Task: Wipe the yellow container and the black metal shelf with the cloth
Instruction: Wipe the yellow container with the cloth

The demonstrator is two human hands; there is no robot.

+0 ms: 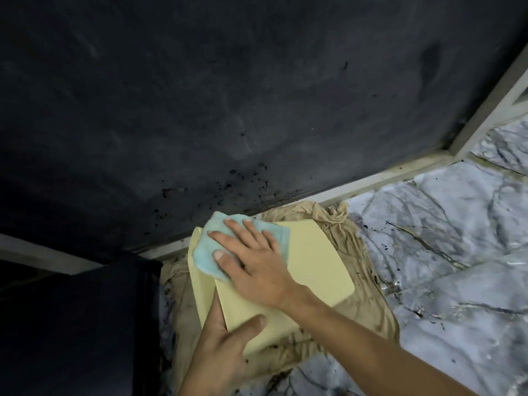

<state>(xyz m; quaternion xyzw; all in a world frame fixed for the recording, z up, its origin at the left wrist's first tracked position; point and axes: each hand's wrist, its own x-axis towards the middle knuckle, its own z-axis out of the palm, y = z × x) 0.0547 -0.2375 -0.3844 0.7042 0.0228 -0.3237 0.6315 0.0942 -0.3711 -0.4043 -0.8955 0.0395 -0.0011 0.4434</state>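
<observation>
A pale yellow container (317,264) lies on a crumpled beige cloth on the floor, its flat side up. My right hand (254,258) presses a folded light blue cloth (205,252) flat onto the container's far left corner, fingers spread. My left hand (225,341) grips the container's near left corner, thumb on top and fingers under the edge. A black shape (80,318) stands at the left; I cannot tell whether it is the metal shelf.
A crumpled beige cloth (368,307) lies under the container on grey-veined marble floor tiles (457,224). A dark, stained wall (228,95) with a pale skirting strip (371,178) runs behind. Black specks dot the wall base and floor.
</observation>
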